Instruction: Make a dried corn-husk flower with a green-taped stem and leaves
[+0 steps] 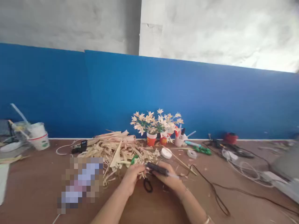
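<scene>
My right hand (pixel 170 178) is closed around a black glue gun (pixel 157 168), with a pale glue stick (pixel 174 176) jutting from its rear end. The gun's nozzle points left, close to the fingertips of my left hand (pixel 132 178). Those fingers are pinched together; what they hold is too small and blurred to make out. A green strip (pixel 134 159) shows just above them. Under the gun, a black loop (pixel 148 185), like a scissors handle, lies on the table. Right behind my hands spreads a heap of dry pale husks (pixel 119 149).
Husk-like flowers (pixel 151 119) stand in red-and-white cups (pixel 151 140) before the blue partition (pixel 140 90). Nearby are a white round lid (pixel 166 153) and a tape roll (pixel 192 154). Dark cords (pixel 217 194) cross the right side. A white bucket (pixel 39 137) stands far left.
</scene>
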Motion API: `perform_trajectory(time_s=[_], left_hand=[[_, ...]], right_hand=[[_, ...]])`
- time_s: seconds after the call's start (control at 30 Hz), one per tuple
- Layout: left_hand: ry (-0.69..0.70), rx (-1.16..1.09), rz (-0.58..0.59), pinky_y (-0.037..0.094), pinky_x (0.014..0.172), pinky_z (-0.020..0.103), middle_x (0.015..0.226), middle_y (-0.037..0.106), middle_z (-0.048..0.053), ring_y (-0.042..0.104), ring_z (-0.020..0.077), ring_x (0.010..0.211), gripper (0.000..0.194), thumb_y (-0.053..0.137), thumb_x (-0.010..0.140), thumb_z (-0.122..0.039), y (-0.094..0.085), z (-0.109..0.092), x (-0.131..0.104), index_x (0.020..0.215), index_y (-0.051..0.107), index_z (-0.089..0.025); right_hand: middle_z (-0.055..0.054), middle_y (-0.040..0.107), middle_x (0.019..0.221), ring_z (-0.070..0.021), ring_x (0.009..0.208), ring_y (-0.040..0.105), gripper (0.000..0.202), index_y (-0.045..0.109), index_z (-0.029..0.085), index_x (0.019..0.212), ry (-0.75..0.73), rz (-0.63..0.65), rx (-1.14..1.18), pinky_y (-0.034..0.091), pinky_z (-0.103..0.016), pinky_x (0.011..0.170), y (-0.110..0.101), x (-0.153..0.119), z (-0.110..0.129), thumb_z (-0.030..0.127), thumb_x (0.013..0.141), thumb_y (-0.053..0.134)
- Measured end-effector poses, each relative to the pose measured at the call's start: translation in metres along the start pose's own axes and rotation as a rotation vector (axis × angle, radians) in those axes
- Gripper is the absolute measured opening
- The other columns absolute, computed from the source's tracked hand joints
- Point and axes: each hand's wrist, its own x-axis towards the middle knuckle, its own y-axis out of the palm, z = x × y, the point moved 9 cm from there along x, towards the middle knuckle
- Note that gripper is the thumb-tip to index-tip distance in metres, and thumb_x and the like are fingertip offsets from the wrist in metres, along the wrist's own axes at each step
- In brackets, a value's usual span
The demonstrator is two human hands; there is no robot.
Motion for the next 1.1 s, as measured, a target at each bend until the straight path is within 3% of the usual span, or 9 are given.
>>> perform_trajectory(time_s=[0.27, 0.7, 0.93, 1.1], left_hand=[[-0.038, -0.087, -0.034, 0.032, 0.055, 0.023, 0.051, 0.056, -0.001, 0.047, 0.0106, 0.053, 0.015, 0.068, 0.054, -0.027, -0.004, 0.004, 0.000, 0.055, 0.062, -0.013], [-0.068, -0.111, -0.063, 0.033, 0.055, 0.021, 0.052, 0.060, 0.000, 0.049, 0.0095, 0.053, 0.018, 0.069, 0.054, -0.022, -0.011, 0.014, 0.005, 0.067, 0.066, -0.011], [0.042, 0.085, -0.188, 0.037, 0.060, 0.023, 0.055, 0.064, 0.000, 0.055, 0.0131, 0.057, 0.019, 0.067, 0.058, -0.029, -0.020, -0.003, -0.001, 0.069, 0.066, -0.013], [0.099, 0.188, -0.222, 0.035, 0.055, 0.024, 0.053, 0.063, 0.000, 0.053, 0.0136, 0.053, 0.019, 0.064, 0.060, -0.030, -0.020, -0.011, -0.003, 0.070, 0.066, -0.013]], right_hand=[[0.000, 0.054, 0.064, -0.0133, 0.061, 0.050, 0.012, 0.056, 0.016, 0.064, -0.059, -0.032, -0.101, 0.037, -0.024, 0.057, -0.002, -0.003, 0.005, 0.023, 0.074, 0.058], [0.001, 0.053, 0.063, -0.0128, 0.061, 0.050, 0.012, 0.056, 0.016, 0.064, -0.018, -0.051, -0.044, 0.039, -0.024, 0.057, -0.005, -0.002, 0.004, 0.022, 0.074, 0.057], [0.001, 0.055, 0.062, -0.0123, 0.058, 0.050, 0.014, 0.057, 0.016, 0.063, 0.051, -0.020, -0.011, 0.039, -0.023, 0.054, -0.004, -0.004, -0.004, 0.026, 0.073, 0.059], [0.001, 0.057, 0.062, -0.0127, 0.058, 0.051, 0.013, 0.059, 0.016, 0.065, 0.056, -0.007, 0.009, 0.040, -0.023, 0.053, -0.003, -0.004, -0.004, 0.026, 0.073, 0.059]])
